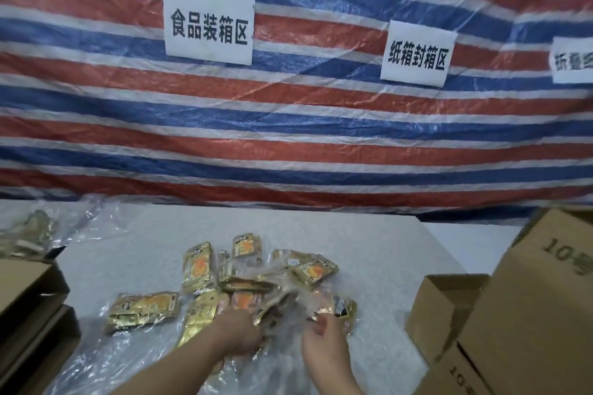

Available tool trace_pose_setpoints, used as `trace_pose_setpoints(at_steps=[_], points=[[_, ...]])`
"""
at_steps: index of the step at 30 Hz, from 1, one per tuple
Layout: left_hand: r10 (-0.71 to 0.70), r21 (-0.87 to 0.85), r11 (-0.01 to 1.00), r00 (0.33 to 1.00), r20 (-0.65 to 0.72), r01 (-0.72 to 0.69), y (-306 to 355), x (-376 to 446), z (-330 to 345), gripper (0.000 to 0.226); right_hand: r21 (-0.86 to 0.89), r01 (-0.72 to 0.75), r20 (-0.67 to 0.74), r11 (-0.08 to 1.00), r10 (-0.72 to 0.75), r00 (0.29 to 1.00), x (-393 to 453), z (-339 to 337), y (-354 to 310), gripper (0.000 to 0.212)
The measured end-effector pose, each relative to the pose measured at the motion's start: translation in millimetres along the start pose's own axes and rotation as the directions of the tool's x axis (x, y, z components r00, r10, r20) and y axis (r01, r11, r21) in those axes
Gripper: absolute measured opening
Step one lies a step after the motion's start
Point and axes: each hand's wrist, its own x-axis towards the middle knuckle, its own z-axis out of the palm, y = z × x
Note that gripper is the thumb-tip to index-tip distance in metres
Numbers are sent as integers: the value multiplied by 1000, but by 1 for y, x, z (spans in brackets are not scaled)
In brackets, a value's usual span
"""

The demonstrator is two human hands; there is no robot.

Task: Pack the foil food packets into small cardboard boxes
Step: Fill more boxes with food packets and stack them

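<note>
- Left hand (239,335), at 6 o'clock on the white tabletop (369,250): fingers reach into the heap of gold foil food packets (256,285) and touch them; blur hides whether the fingers close on any packet, so the grip cannot be told.
- Right hand (324,338), just beside the left toward 5 o'clock: fingertips meet a single gold packet with a dark printed panel (345,308); a pinch or a mere touch cannot be told.
- Crumpled clear plastic film (106,359) lies under both forearms and spreads beneath the heap.
- One flat gold packet (144,311) lies apart at 8 o'clock of the heap; another gold packet with an orange picture (197,266) lies at 11 o'clock, touching the heap.
- Small brown cardboard box with open flaps (446,314) stands at 3 o'clock, near the heap, no packets visible inside.
- Taller brown cardboard box printed "10" (539,292) stands beside it, further right.
- Flat brown cardboard pieces (29,308) are stacked at 9 o'clock.
- Clear bag of further gold packets (32,234) sits at 10 o'clock, far left.
- Red, white and blue striped tarpaulin (288,138) hangs at 12 o'clock, carrying white paper signs (208,24).
</note>
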Motion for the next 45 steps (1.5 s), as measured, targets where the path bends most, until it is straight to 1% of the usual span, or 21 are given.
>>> trace_pose_setpoints(at_steps=[2,5,7,9,13,16,18,21,23,25,27,29,31,32,34,36,38,39,41,43,45], points=[[8,-214,977,999,31,-1,-4,-39,-15,62,55,-109,32,993,107,994,-21,-4,-14,41],[85,-402,913,996,11,-74,-2,-105,-48,63,186,-303,269,935,248,931,-52,-12,-49,68],[148,-451,877,986,-76,-167,4,-146,-70,47,327,-373,433,868,214,876,-80,-23,-79,74],[145,-455,863,970,-193,-219,14,-185,-92,36,460,-393,519,796,118,846,-108,-34,-106,63],[108,-468,836,922,-372,-287,41,-248,-130,40,756,-358,471,548,-74,879,-152,-58,-145,56],[153,-421,810,840,-520,-409,68,-292,-154,49,854,-320,433,410,-222,874,-182,-79,-169,48],[214,-333,822,793,-570,-462,83,-316,-165,62,881,-247,380,403,-294,877,-199,-96,-184,40],[332,-238,809,752,-570,-537,95,-352,-182,75,895,-116,303,430,-396,867,-221,-129,-196,31],[360,-310,751,755,-548,-583,90,-375,-178,72,894,-82,279,440,-404,871,-235,-148,-187,32],[309,-432,705,792,-526,-562,75,-390,-157,68,869,-62,280,490,-386,879,-249,-158,-160,36],[210,-546,680,843,-495,-489,51,-394,-121,47,835,-98,317,542,-328,890,-255,-163,-125,42],[70,-625,705,910,-409,-335,24,-392,-74,27,763,-173,405,623,-252,879,-265,-161,-88,60],[-36,-639,750,953,-300,-173,0,-388,-20,32,680,-279,518,678,-175,837,-276,-154,-54,70],[-60,-629,769,966,-253,-116,-10,-386,5,36,649,-309,551,696,-149,821,-281,-150,-40,67],[-94,-595,803,983,-161,-21,-25,-383,47,43,575,-290,576,765,-127,807,-290,-138,-18,59],[-139,-541,838,987,-83,72,-37,-379,76,46,497,-177,551,850,-150,821,-292,-127,-6,60],[-163,-539,833,986,-25,124,-42,-378,92,39,320,56,550,946,-233,802,-291,-119,-4,67],[-157,-570,812,988,-4,127,-43,-379,96,32,216,183,590,959,-277,758,-291,-114,-4,64],[-134,-652,751,991,2,103,-42,-383,100,21,27,362,721,932,-269,639,-292,-104,-4,56],[-104,-696,714,995,2,76,-41,-387,99,12,-113,472,819,874,-187,542,-291,-94,2,50],[-53,-723,689,999,11,45,-43,-388,97,5,-190,528,883,828,-92,461,-291,-85,12,42]])
